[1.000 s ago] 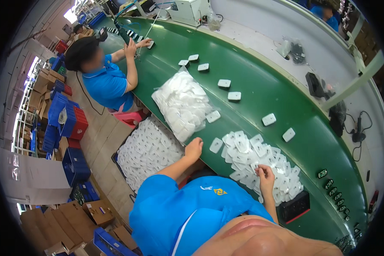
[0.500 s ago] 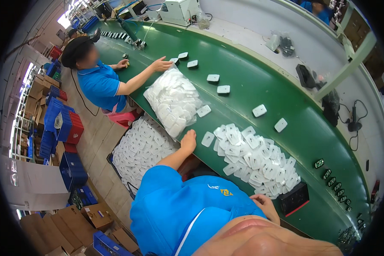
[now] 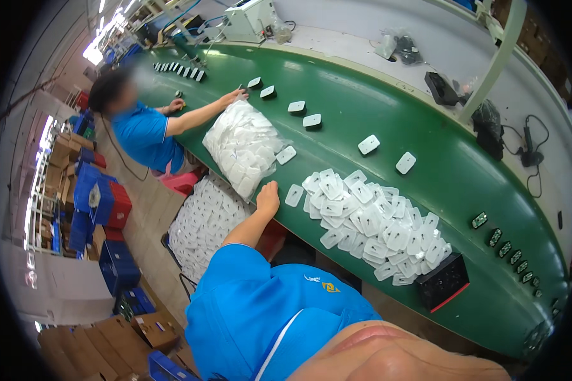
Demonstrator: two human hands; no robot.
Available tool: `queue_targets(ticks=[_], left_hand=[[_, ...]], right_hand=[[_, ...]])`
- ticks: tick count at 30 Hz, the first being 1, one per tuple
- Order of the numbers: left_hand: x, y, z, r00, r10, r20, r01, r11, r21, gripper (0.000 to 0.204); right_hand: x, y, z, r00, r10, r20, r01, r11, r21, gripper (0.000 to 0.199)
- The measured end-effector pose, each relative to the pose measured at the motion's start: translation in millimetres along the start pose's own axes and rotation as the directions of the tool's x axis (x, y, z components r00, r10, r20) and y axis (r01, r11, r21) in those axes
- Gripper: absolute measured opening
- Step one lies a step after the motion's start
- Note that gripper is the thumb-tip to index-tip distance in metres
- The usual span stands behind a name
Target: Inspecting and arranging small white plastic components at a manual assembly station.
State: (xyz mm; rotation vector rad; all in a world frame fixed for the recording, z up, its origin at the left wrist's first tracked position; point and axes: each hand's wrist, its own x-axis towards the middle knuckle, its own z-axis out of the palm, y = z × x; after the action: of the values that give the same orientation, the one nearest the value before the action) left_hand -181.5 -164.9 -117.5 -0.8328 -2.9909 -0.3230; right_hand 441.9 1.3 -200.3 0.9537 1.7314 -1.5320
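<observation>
My left hand (image 3: 268, 198) rests at the near edge of the green work table (image 3: 337, 70), fingers curled in, with nothing showing in them. Just beyond it is a clear plastic bag (image 3: 245, 149) packed with white plates. One loose white plate (image 3: 293, 195) lies to the right of the hand, another (image 3: 286, 155) against the bag. A heap of white rounded plates with small dark slots (image 3: 375, 219) spreads across the table in front of me. At its right end stands a black box with a red lower edge (image 3: 443, 282). My right hand is out of the picture.
A co-worker (image 3: 140, 120) in blue sits at the left, one arm reaching past the bag. White-topped dark blocks (image 3: 312, 122) stand in a line along the table; small green circuit boards (image 3: 494, 237) lie at the right. A container of white plates (image 3: 206, 222) is below the near edge.
The view has shifted and tilted slightly. My right hand has dropped out of sight. The co-worker's far hand has closed in where a white-topped block lay beside it. My left hand stays at the edge.
</observation>
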Motion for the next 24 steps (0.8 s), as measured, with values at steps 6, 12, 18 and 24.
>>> queue_targets(ticks=[6, 12, 18, 24], left_hand=[[11.4, -5.2, 7.7, 0.958, 0.284, 0.042, -0.286, 0.957, 0.055, 0.016], [25.7, 5.5, -21.2, 0.968, 0.133, 0.211, -0.133, 0.991, -0.015, 0.017], [26.5, -4.9, -3.5, 0.968, 0.134, 0.213, -0.159, 0.982, 0.104, 0.020], [22.7, -14.6, -9.2, 0.967, 0.144, 0.211, -0.193, 0.953, 0.235, 0.019]], right_hand=[[61.5, 50.7, 235.6, 0.951, 0.274, -0.146, -0.237, 0.944, 0.231, 0.027], [42.5, -22.6, 445.0, 0.811, 0.585, -0.006, -0.494, 0.690, 0.530, 0.037], [135.6, -42.1, 482.1, 0.721, 0.670, 0.178, -0.610, 0.491, 0.622, 0.050], [208.8, -9.5, 493.9, 0.669, 0.671, 0.318, -0.695, 0.414, 0.588, 0.063]])
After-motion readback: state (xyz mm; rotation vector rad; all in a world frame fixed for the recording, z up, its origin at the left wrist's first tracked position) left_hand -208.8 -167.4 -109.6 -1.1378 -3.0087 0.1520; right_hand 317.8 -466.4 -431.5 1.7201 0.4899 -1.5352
